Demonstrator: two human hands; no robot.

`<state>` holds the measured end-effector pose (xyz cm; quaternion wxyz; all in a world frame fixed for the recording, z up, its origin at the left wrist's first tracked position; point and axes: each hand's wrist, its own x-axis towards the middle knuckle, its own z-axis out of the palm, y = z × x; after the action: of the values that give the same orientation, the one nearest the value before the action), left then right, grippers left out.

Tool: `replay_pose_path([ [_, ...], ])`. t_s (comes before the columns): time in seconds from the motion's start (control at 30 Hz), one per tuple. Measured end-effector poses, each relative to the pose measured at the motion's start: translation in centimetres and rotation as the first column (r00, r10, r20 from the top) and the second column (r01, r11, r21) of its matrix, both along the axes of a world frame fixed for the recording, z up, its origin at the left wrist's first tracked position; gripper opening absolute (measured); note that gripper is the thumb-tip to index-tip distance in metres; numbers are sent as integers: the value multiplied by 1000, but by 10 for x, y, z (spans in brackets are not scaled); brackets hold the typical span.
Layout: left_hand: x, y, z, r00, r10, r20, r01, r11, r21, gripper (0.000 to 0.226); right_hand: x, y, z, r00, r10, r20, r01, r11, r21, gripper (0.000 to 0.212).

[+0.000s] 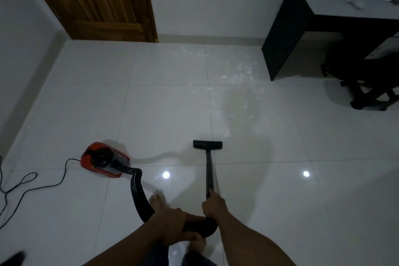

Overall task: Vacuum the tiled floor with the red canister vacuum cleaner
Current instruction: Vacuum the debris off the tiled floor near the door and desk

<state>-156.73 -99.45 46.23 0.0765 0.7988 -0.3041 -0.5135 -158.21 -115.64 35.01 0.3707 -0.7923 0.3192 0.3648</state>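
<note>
Most of the white debris (235,71) left on the tiled floor (302,136), beyond the floor head (207,144) toward the desk (287,34). Red vacuum (103,160) left of it; wand (208,170) pointing straight ahead. Left hand (172,222) wrapped round hose (138,194), right hand (212,203) gripping wand.

Glossy white tiled floor (280,211) under red canister vacuum (103,158), floor nozzle (207,144), white debris (239,71), black cord (32,181).

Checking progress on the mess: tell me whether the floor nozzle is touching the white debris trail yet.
Apart. The head view shows bare tile between the floor nozzle and the nearest white debris, just ahead to its right.
</note>
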Motion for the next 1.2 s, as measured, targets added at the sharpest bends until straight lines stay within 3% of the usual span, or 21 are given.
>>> replay_pose_path([
  [0.17, -1, -9, 6, 1000, -14, -1, 14, 1000, 10, 104, 6, -9, -2, 999, 39, -1, -39, 999, 12, 67],
  [0.37, 24, -9, -31, 994, 103, 43, -101, 994, -47, 65, 48, -16, -7, 996, 90, -7, -90, 996, 6, 68],
  [0.5, 65, -9, -49, 992, 118, 33, -114, 986, -119, 79, 89, -19, -12, 994, 113, -5, -113, 994, -9, 67],
  [0.73, 146, -15, -53, 979, 183, 86, -157, 957, -244, 63, 183, -28, -14, 987, 158, -15, -159, 986, -42, 68],
  [0.83, 179, -11, -55, 967, 252, 46, -231, 936, -267, 61, 222, -26, -15, 986, 163, -19, -164, 986, -36, 67],
  [1.2, 272, -9, -60, 955, 293, 45, -267, 917, -297, 64, 319, -25, -10, 992, 115, -61, -115, 993, -2, 66],
])
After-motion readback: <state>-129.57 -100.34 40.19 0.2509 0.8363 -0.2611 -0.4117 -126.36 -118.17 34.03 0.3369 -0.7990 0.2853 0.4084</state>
